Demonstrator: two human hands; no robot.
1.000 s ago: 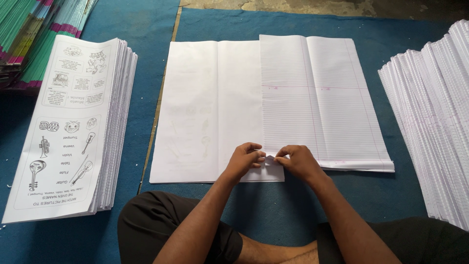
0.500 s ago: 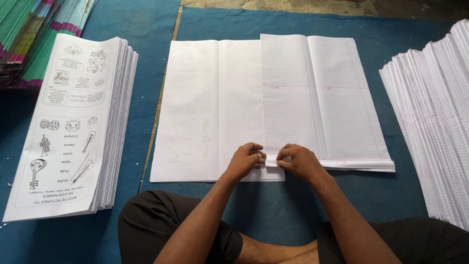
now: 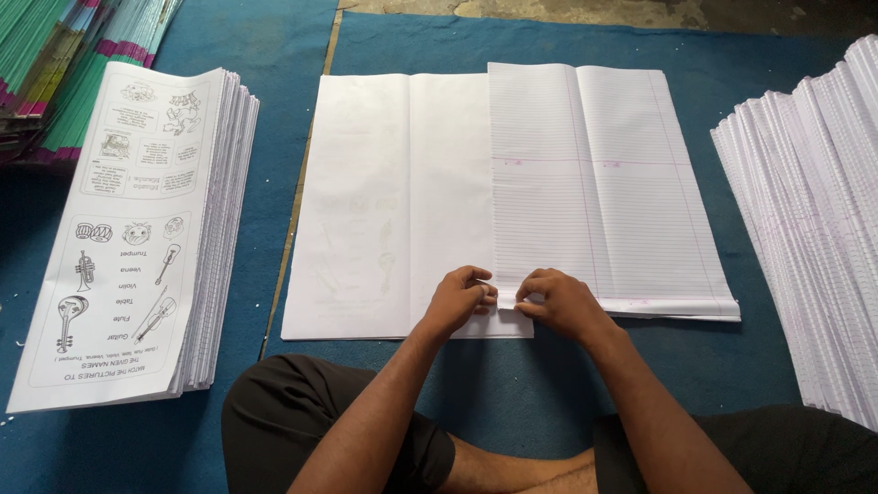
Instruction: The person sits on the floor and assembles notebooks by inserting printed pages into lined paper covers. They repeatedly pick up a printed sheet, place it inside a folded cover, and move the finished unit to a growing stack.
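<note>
1. I'm sitting cross-legged on the blue mat [image 3: 549, 384], and both hands are meeting at the near edge of the paper in front of me.
2. My left hand [image 3: 457, 300] is pinching closed on the bottom corner of the ruled sheets [image 3: 594, 183], thumb and fingers clamped on the paper edge.
3. My right hand [image 3: 558, 304] is doing the same just beside it, fingertips gripping that same corner, so the two hands are almost touching.
4. To do this well, I'm judging that I should be keeping the pinch light and right at the corner, so I'm lifting only the leaves I want and not creasing them.
5. I'd also be watching that the left edge of the ruled sheets is staying square along the middle fold of the white cover sheet [image 3: 384, 201] underneath.
6. The ruled sheets are lying flat, folded down the centre, faint lines across them, overlapping the right half of the cover sheet and overhanging it to the right.
7. The cover sheet is plain white with faint print showing through.
8. A stack of printed covers [image 3: 137, 229] is sitting to my left, a fanned stack of ruled paper [image 3: 814, 220] to my right.
</note>
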